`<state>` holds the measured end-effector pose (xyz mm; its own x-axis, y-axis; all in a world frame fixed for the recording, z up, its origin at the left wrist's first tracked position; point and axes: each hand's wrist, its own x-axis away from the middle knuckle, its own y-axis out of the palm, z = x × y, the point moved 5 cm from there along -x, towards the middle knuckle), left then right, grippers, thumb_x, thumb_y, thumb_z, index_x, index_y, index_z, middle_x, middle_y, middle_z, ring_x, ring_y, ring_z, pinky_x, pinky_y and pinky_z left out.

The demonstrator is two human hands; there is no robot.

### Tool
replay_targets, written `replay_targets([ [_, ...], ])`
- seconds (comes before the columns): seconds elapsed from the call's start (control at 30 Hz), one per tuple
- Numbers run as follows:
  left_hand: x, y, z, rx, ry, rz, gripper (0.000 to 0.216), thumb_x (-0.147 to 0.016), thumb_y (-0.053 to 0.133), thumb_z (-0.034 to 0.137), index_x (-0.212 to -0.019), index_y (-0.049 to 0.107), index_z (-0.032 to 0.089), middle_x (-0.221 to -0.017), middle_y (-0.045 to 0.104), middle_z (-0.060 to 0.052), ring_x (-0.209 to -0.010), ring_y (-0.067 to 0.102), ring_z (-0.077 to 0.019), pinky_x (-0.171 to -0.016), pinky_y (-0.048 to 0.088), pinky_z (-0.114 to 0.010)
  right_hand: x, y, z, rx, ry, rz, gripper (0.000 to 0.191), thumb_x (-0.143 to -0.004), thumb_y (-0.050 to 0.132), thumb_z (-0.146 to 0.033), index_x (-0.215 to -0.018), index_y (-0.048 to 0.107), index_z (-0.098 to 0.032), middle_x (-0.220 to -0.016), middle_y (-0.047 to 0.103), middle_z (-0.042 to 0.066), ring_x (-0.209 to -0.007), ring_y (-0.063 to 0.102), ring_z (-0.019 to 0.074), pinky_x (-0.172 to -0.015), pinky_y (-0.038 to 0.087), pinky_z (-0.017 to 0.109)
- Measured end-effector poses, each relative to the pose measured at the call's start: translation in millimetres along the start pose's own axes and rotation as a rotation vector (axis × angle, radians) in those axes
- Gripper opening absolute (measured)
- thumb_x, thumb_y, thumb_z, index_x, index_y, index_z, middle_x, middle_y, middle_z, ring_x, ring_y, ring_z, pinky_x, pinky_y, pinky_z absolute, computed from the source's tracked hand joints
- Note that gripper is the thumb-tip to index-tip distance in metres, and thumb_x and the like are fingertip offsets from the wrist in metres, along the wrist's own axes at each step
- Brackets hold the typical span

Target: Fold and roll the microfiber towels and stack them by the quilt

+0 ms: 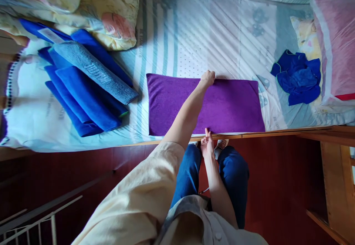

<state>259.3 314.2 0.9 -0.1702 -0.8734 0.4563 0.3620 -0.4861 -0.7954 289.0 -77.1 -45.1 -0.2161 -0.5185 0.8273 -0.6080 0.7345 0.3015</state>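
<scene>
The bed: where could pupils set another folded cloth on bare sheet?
Widest: the sheet beyond the purple towel, between flowered quilt and pink pillow. A narrower patch lies between the towel and the crumpled blue cloth. The left end is crowded: blue towels, a grey-blue one on top, beside the quilt.

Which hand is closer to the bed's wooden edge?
Right. The right hand is just by the wooden edge, at the near side of the purple towel. The left hand is farther away, at the towel's far side.
</scene>
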Motion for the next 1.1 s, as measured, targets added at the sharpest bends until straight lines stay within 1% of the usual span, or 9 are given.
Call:
replay_targets([
  [0.17,-7.7,-0.2,-4.9,0.105,-0.011,0.042,0.034,-0.104,0.062,0.021,-0.136,0.071,0.014,-0.134,0.065,-0.017,-0.125,0.07,-0.0332,-0.102,0.057,-0.04,9.7,-4.6,-0.2,-0.082,0.114,0.025,0.029,-0.107,0.063,-0.037,-0.114,0.086,-0.021,-0.091,0.079,0.003,-0.057,0.05,0.0073,-0.054,0.05,0.015],
  [0.27,-11.2,0.7,-7.1,0.131,-0.006,0.055,0.031,-0.105,0.063,0.023,-0.135,0.072,0.016,-0.129,0.069,-0.016,-0.121,0.072,-0.0317,-0.101,0.057,-0.039,13.1,-5.0,-1.0,-0.089,0.09,0.038,0.025,-0.105,0.064,-0.034,-0.112,0.085,-0.023,-0.117,0.082,0.006,-0.062,0.055,0.0063,-0.057,0.052,0.016],
  [0.37,-13.1,-0.2,-8.5,0.15,0.003,0.079,0.028,-0.106,0.062,0.025,-0.131,0.073,0.017,-0.124,0.072,-0.014,-0.116,0.073,-0.0299,-0.098,0.058,-0.037,15.1,-5.0,-1.9,-0.105,0.055,0.047,0.022,-0.103,0.066,-0.031,-0.112,0.084,-0.024,-0.138,0.078,0.007,-0.067,0.06,0.006,-0.06,0.056,0.016],
  [0.43,-13.9,-1.3,-9.0,0.165,0.007,0.095,0.027,-0.106,0.063,0.026,-0.128,0.074,0.017,-0.122,0.073,-0.015,-0.113,0.074,-0.0295,-0.096,0.059,-0.036,16.1,-5.5,-2.3,-0.121,0.058,0.055,0.022,-0.103,0.065,-0.031,-0.111,0.084,-0.022,-0.136,0.079,0.007,-0.066,0.06,0.0061,-0.059,0.055,0.016],
  [0.63,-15.2,1.1,-9.3,0.192,0.042,0.139,0.027,-0.109,0.06,0.028,-0.129,0.074,0.016,-0.119,0.073,-0.013,-0.115,0.072,-0.0281,-0.1,0.055,-0.036,16.7,-9.0,-5.3,-0.075,0.072,0.046,0.026,-0.102,0.066,-0.035,-0.115,0.084,-0.02,-0.106,0.081,0.006,-0.065,0.062,0.0102,-0.058,0.057,0.019],
  [0.83,-13.1,8.8,-11.6,0.121,0.033,0.032,0.033,-0.104,0.065,0.022,-0.135,0.071,0.014,-0.125,0.072,-0.016,-0.118,0.071,-0.0281,-0.106,0.056,-0.037,14.2,-10.8,-1.4,-0.104,0.074,0.011,0.027,-0.098,0.074,-0.037,-0.118,0.082,-0.02,-0.117,0.08,0.008,-0.071,0.066,0.0097,-0.065,0.062,0.02],
  [0.93,-11.7,8.6,-11.8,0.074,0.021,-0.021,0.034,-0.103,0.066,0.024,-0.135,0.072,0.012,-0.127,0.07,-0.017,-0.121,0.07,-0.0297,-0.106,0.056,-0.036,12.8,-11.2,1.3,-0.121,0.08,0.046,0.029,-0.101,0.071,-0.038,-0.12,0.081,-0.019,-0.107,0.08,0.006,-0.067,0.065,0.0096,-0.061,0.061,0.019],
  [1.03,-8.8,5.9,-12.3,0.085,-0.019,-0.009,0.033,-0.104,0.066,0.025,-0.134,0.073,0.013,-0.134,0.066,-0.018,-0.121,0.07,-0.0309,-0.103,0.057,-0.036,13.9,-10.8,0.1,-0.079,0.07,0.052,0.032,-0.101,0.071,-0.041,-0.12,0.082,-0.019,-0.103,0.081,0.007,-0.068,0.067,0.0109,-0.059,0.061,0.02],
  [1.1,-5.7,2.6,-11.1,0.107,-0.031,0.02,0.033,-0.105,0.065,0.026,-0.135,0.073,0.014,-0.135,0.065,-0.018,-0.122,0.069,-0.0311,-0.102,0.056,-0.036,16.8,-10.2,-3.0,-0.067,0.047,0.041,0.031,-0.1,0.072,-0.042,-0.119,0.082,-0.019,-0.117,0.082,0.008,-0.071,0.068,0.0103,-0.06,0.061,0.019],
])
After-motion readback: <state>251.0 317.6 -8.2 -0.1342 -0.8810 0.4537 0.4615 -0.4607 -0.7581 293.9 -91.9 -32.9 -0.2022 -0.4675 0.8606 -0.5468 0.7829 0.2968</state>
